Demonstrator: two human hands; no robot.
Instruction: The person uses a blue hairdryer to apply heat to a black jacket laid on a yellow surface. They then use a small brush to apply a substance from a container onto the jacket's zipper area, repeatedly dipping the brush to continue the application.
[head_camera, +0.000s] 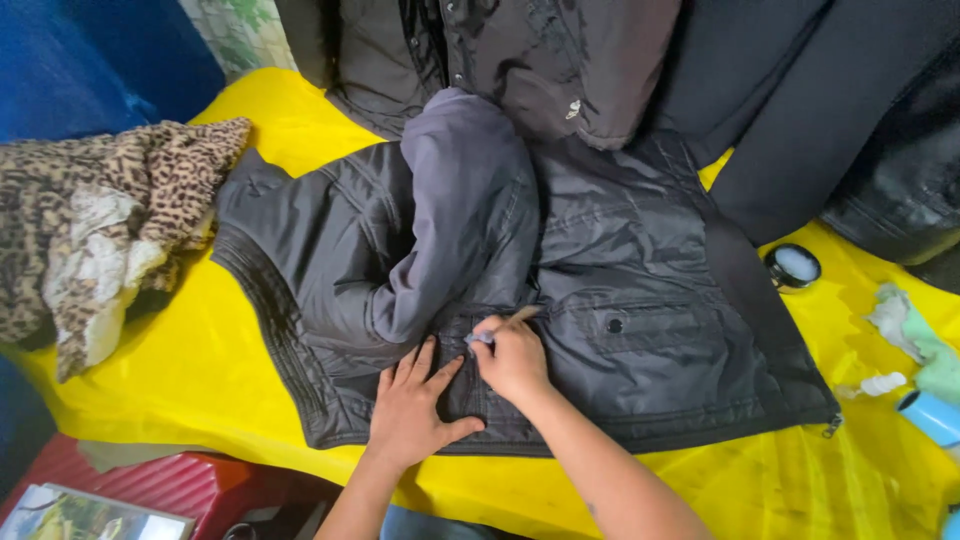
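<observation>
Dark jacket (600, 330) spread flat across the middle of a yellow-covered bench (200, 370), grey hood (450, 200) folded down over its front. Left hand (415, 405) laid flat on the jacket's lower hem, fingers spread, pressing the fabric down. Right hand (510, 355) just beside it, touching the jacket — fingers closed, pinching a thin stick-like tool (520, 315), tip against the cloth; what kind of tool, cannot tell. Snap pocket (625, 325) just right of the hands. More dark coats (560, 60) piled at the far edge. Leopard-print cloth (90, 220) heaped on the left end, well apart from the hands. Small round tin (793, 266) near the jacket's right edge — crumpled rags (915, 335) and a pale blue tube (930, 415) beyond it.
</observation>
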